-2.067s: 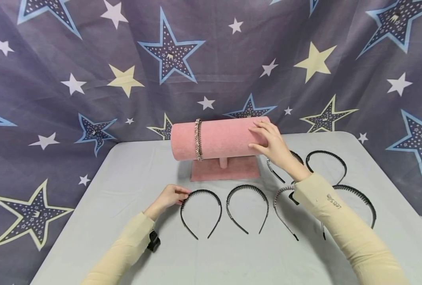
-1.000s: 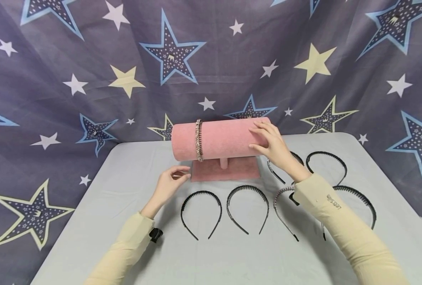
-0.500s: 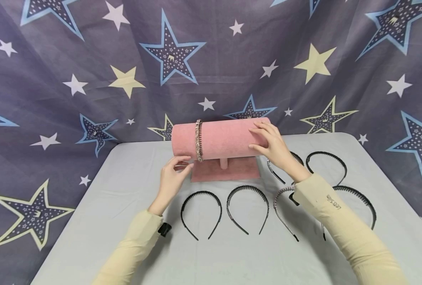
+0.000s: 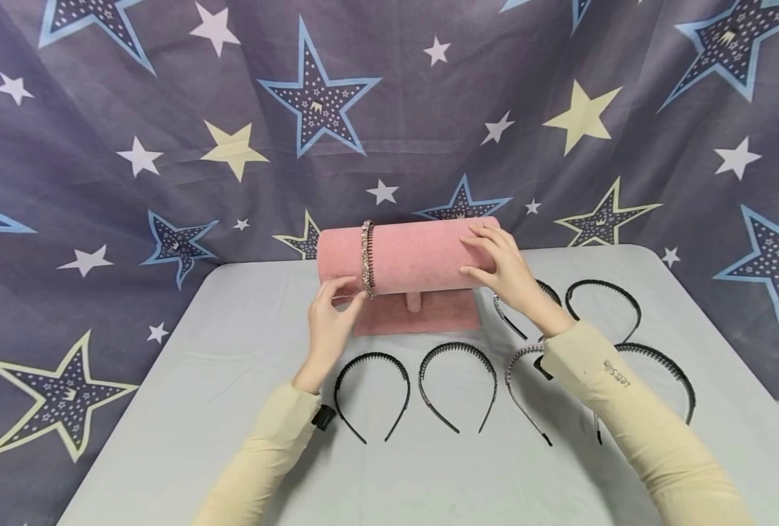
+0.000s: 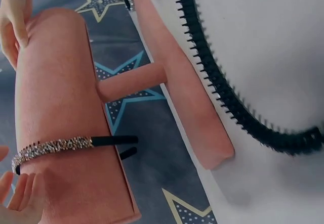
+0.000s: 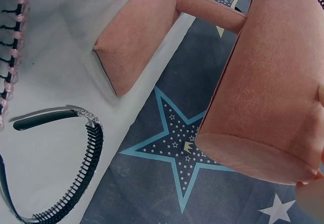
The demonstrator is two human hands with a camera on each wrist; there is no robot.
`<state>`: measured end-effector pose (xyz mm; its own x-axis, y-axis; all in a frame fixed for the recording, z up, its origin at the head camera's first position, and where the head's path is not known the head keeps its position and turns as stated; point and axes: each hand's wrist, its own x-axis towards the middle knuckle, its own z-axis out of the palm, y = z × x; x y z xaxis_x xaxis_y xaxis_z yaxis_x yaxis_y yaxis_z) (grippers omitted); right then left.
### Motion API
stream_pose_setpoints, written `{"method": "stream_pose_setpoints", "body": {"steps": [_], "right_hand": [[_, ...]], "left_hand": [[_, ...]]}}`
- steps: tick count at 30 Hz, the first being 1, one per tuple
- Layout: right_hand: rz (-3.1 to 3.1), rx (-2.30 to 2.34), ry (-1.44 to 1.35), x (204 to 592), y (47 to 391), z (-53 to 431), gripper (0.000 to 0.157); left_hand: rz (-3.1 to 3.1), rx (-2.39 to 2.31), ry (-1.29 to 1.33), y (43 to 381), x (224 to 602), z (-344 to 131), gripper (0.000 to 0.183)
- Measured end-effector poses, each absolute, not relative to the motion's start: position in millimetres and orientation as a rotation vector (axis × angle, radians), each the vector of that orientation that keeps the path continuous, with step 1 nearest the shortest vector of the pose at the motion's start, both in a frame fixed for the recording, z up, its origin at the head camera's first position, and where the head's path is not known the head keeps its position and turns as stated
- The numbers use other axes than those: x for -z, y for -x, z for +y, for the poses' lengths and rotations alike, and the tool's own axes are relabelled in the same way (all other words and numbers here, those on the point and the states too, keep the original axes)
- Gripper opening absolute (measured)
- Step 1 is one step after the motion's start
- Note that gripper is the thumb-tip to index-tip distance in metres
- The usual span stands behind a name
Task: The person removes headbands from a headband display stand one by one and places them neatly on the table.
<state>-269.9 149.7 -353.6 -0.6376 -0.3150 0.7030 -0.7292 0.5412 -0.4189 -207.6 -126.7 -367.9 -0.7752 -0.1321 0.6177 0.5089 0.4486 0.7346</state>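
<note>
A pink velvet headband display stand (image 4: 422, 256), a roll on a post and flat base, stands at the table's far side. Round the left part of its roll sits a rhinestone-covered headband (image 4: 367, 256), its dark bare tips sticking out below in the left wrist view. My left hand (image 4: 329, 321) is at the front of the roll; its thumb and fingers are apart, with fingertips right at the rhinestone headband. In the left wrist view those fingers (image 5: 28, 198) are beside the band. My right hand (image 4: 511, 270) grips the roll's right end, fingers over the top and thumb in front.
Two dark toothed headbands (image 4: 371, 356) lie on the grey-white table (image 4: 429, 475) before the stand. Several more, including a pinkish beaded headband (image 4: 516, 394) and a black headband (image 4: 633, 299), lie at the right, partly behind my right arm. A star-patterned cloth (image 4: 403, 131) hangs behind.
My left hand has left the nearest headband on the table and moved up and right to the rhinestone headband on the roll. My right hand has stayed on the roll's end.
</note>
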Motion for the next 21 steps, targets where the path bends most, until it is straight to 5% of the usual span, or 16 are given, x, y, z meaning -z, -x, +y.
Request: {"method": "stream_pose_setpoints", "body": {"steps": [21], "right_hand": [[-2.202,-0.97,-0.849,355,270,150,0.048]], "left_hand": [[-1.988,1.377,0.244,217,371,-105,0.028]]}}
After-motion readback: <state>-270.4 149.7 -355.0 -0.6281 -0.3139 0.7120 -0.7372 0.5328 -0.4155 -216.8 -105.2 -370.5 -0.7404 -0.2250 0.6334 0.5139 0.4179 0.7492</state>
